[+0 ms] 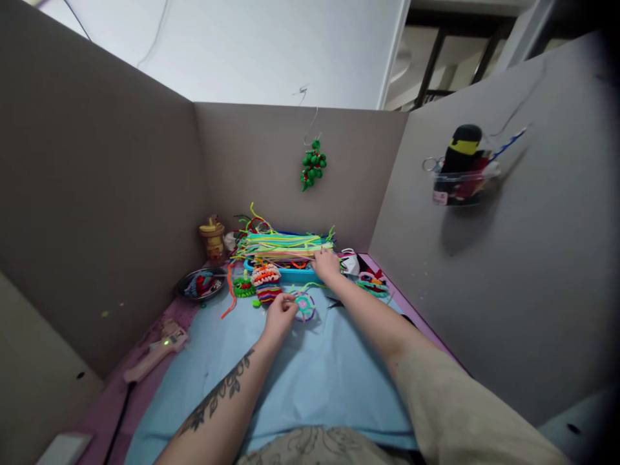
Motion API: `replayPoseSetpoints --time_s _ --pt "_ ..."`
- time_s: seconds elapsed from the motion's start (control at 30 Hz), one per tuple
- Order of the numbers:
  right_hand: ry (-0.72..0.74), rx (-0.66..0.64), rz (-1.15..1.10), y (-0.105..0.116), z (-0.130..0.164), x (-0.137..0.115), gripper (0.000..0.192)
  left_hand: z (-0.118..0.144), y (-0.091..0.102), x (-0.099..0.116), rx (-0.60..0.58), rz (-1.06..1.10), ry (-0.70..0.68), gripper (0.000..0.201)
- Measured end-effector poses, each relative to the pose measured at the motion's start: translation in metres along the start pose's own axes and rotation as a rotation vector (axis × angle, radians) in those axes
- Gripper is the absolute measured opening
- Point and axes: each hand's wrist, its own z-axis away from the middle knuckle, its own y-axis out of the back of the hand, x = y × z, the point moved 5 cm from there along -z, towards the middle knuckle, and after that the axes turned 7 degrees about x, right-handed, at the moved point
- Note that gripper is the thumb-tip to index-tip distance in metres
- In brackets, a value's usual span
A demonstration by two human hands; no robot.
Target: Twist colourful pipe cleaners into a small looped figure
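My left hand (281,314) pinches the left edge of a round coil of pipe cleaners (305,306), with pink, teal and purple rings. It is just above the blue cloth. My right hand (327,265) reaches to the right end of a pile of pipe cleaners (285,247) in yellow, green, teal and pink. Its fingers are bent onto the strands, closed on a pipe cleaner as far as I can see. The pile lies across a blue tray (298,276). Beside my left hand stand a striped pipe-cleaner piece (267,284) and a green one (243,286).
Dark scissors (335,302) lie by my right forearm. At left are a metal bowl (199,284), a yellow-brown cup (212,237) and a pink glue gun (157,354) with its light on. Grey panels (300,129) enclose three sides; a holder (460,184) hangs at right.
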Motion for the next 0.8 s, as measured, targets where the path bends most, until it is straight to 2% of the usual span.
replayPoseSetpoints --time_s 0.13,0.27,0.47,0.67,0.8 --pt "0.131 -0.006 -0.025 0.002 -0.009 -0.014 0.026 -0.001 0.001 -0.003 -0.004 -0.014 -0.017 0.020" --pt "0.180 -0.009 -0.076 0.000 -0.020 -0.022 0.026 -0.002 0.002 -0.004 -0.008 -0.015 -0.024 0.020" --pt "0.044 0.047 -0.142 0.003 -0.039 0.001 0.027 0.000 0.001 -0.002 -0.009 -0.027 -0.027 0.019" --pt "-0.020 0.099 -0.304 0.008 -0.051 0.027 0.021 0.002 -0.001 0.001 -0.028 -0.030 -0.013 0.020" --pt "-0.168 0.160 -0.403 0.005 -0.051 0.053 0.024 0.002 0.000 0.001 -0.017 -0.029 -0.010 0.021"
